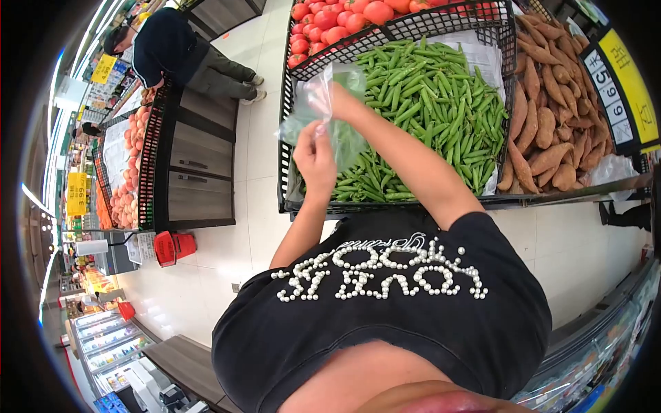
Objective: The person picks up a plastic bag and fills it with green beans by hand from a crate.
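Nearby, tomatoes (pixel 344 19), sweet potatoes (pixel 545 129); hands (pixel 315 155) grip clear bag (pixel 350 143), seemingly veiling some green pods (pixel 441 110).

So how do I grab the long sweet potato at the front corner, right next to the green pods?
Take the long sweet potato around its middle, coming straight down from above. It lies on top of the pile with its upper side bare, and its ends look thinner, so the middle should be the steadiest place to hold.
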`<state>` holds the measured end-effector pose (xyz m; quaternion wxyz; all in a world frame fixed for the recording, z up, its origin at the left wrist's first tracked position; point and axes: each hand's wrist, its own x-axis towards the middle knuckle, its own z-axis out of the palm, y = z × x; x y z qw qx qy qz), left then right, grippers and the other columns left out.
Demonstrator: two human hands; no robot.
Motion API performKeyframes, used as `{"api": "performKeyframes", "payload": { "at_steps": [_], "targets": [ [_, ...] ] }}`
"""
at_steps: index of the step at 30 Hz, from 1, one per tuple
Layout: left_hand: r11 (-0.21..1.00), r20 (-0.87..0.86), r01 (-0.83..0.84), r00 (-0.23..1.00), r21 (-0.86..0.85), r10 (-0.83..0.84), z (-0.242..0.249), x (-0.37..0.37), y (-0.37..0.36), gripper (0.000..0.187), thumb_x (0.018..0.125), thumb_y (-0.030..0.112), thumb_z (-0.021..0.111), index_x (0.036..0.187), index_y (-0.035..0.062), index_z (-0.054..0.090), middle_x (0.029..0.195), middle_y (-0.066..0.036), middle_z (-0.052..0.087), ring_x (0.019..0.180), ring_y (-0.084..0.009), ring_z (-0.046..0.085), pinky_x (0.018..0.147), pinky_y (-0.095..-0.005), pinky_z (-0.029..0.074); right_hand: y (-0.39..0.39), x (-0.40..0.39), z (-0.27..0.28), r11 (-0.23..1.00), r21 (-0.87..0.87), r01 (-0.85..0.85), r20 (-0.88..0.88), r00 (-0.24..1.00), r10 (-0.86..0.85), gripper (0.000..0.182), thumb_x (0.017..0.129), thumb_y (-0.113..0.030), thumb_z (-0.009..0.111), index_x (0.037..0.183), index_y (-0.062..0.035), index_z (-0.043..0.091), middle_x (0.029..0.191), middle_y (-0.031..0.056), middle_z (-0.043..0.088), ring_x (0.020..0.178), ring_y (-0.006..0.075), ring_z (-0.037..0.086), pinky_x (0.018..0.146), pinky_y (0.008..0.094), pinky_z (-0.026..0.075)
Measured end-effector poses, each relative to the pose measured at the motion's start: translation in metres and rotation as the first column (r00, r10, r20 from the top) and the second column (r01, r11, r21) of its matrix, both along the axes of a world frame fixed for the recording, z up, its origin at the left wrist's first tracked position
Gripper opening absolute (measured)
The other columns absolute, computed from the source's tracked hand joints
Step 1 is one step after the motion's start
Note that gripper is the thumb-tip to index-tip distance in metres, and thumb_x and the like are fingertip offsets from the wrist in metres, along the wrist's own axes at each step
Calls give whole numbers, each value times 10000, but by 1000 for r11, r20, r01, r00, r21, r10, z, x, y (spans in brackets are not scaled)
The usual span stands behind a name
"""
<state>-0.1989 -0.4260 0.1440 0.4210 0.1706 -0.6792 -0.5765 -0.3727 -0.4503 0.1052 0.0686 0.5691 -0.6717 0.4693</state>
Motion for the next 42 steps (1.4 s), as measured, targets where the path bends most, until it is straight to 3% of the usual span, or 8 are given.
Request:
{"api": "performKeyframes", "payload": {
  "at_steps": [2, 4, 6, 10, 12, 17, 27, 42],
  "targets": [
    [982, -4, -57, 998, 182, 59, -3, 5, -16, 192, 1000, 170, 496, 1052, 22, 606, 649, 65, 445, 517, -4, 362, 457, -190, 265, 32, 25, 25, 992, 123, -11, 232, 973, -18, 157, 845, -177, 579, 829, -50, 670, 797, 151, 667, 709, 253, 660, 655, 344, 513],
    [942, -3, -78, 996, 326, 84, -1, 11, -28, 222, 1012, 232, 481, 1054, 51, 603, 632, 77, 401, 487, -11, 330, 426, -202, 238, 80, 56, 51, 989, -109, -99, 541, 829, 143, 173, 829, -98, 595, 951, 2, 665, 813, 155, 675, 735, 327, 653, 710, 383, 530],
    [901, -43, -54, 996, 431, 80, -12, 17, -44, 220, 1016, 240, 470, 1055, 66, 598, 621, 81, 369, 471, -17, 309, 409, -208, 220, 119, 78, 33, 995, -94, 40, 631, 776, 28, 176, 830, -50, 590, 975, 0, 675, 789, 122, 676, 769, 290, 660, 750, 366, 527],
    [860, -129, -17, 987, 511, 96, -9, 19, -52, 197, 1011, 227, 483, 1040, 71, 599, 594, 87, 332, 462, -11, 294, 397, -200, 215, 154, 102, -50, 851, 406, 334, -35, 936, -350, 589, 815, -382, 654, 1313, -102, 509, 1295, 231, 484, 1234, 371, 432, 1032, 506, 340],
    [861, -135, 1, 988, 509, 79, -7, 15, -50, 196, 1012, 224, 477, 1037, 72, 598, 600, 88, 326, 468, -12, 287, 400, -201, 204, 158, 115, -70, 707, 620, 340, -229, 940, -251, 837, 733, -608, 654, 1442, -271, 364, 1458, 272, 277, 1333, 475, 243, 1067, 668, 143],
    [886, -89, 18, 996, 464, 26, -2, 13, -38, 205, 1014, 219, 468, 1031, 65, 601, 607, 89, 311, 478, -11, 267, 417, -205, 195, 145, 131, -53, 494, 814, 305, -262, 952, -156, 834, 706, -600, 695, 1430, -337, 374, 1505, 244, 196, 1342, 504, 197, 971, 766, 175],
    [900, -80, 35, 997, 433, -1, -7, 23, -41, 198, 1018, 215, 465, 1027, 64, 592, 616, 87, 315, 478, -11, 258, 416, -208, 201, 156, 128, -65, 609, 750, 258, -146, 963, -228, 641, 701, -325, 750, 1295, -260, 516, 1345, 178, 375, 1170, 356, 412, 826, 562, 427],
    [901, -28, 47, 999, 431, -39, -6, 17, -29, 201, 998, 237, 513, 1011, 65, 618, 607, 91, 392, 490, 5, 299, 413, -196, 193, 159, 129, -74, 673, 702, 233, -122, 970, -210, 495, 762, -256, 704, 1229, -221, 543, 1221, 144, 416, 1090, 347, 470, 744, 563, 468]
  ]
}}
